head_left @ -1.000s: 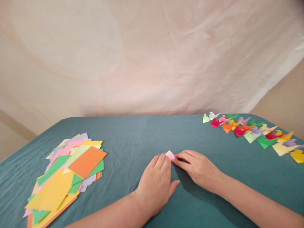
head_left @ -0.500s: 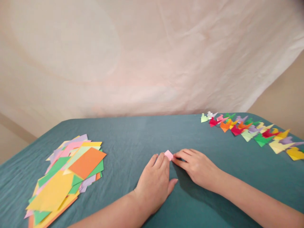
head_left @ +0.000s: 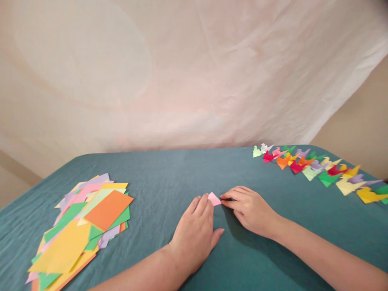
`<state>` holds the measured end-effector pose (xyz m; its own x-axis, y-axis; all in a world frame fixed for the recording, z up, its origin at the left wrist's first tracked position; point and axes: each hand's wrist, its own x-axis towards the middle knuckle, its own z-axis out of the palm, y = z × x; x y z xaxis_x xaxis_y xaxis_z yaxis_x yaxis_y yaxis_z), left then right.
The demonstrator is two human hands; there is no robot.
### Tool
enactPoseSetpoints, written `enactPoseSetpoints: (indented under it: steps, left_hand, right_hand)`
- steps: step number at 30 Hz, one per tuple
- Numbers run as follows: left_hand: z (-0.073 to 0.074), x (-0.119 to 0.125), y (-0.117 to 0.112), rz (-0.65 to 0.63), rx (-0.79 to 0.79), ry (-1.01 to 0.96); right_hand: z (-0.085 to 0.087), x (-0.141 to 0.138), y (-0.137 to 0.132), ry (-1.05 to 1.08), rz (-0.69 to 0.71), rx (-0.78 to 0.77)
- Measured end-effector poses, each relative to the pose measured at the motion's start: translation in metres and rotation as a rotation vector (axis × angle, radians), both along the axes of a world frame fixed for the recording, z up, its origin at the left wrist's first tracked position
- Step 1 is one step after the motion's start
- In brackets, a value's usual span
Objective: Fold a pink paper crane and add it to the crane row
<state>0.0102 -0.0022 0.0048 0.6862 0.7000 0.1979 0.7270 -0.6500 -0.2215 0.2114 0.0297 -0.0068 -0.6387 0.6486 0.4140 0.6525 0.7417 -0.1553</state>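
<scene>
A small folded piece of pink origami paper point(head_left: 215, 199) lies on the teal cloth, in the middle of the head view. My left hand point(head_left: 195, 234) rests flat on its left part, fingers stretched forward and thumb out to the side. What lies beneath those fingertips is hidden. From the right, my right hand point(head_left: 251, 208) pinches the paper's right corner between thumb and index finger. The visible part of the paper tapers to a point there.
On the left a loose pile of coloured paper sheets point(head_left: 109, 210) is spread out. Rows of small folded paper birds point(head_left: 312, 173) stand at the back right. The teal-covered table point(head_left: 163, 173) ends at a pale hanging cloth point(head_left: 182, 81).
The pink paper's right side, blunt before, now comes to a point at my right fingertips. My left hand stays over the paper. The whole view has shifted slightly.
</scene>
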Motion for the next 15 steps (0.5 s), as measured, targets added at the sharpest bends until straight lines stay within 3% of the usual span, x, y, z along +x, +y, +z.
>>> enactPoseSetpoints:
  steps: [6,15]
  left_hand:
    - [0.001,0.0,0.0,-0.007,0.004,-0.004]
    - [-0.001,-0.001,0.001,-0.019,0.008,-0.032]
  right_hand:
    - [-0.007,0.001,0.002,0.195,-0.053,-0.034]
    - [-0.008,-0.009,-0.003,0.049,0.036,0.032]
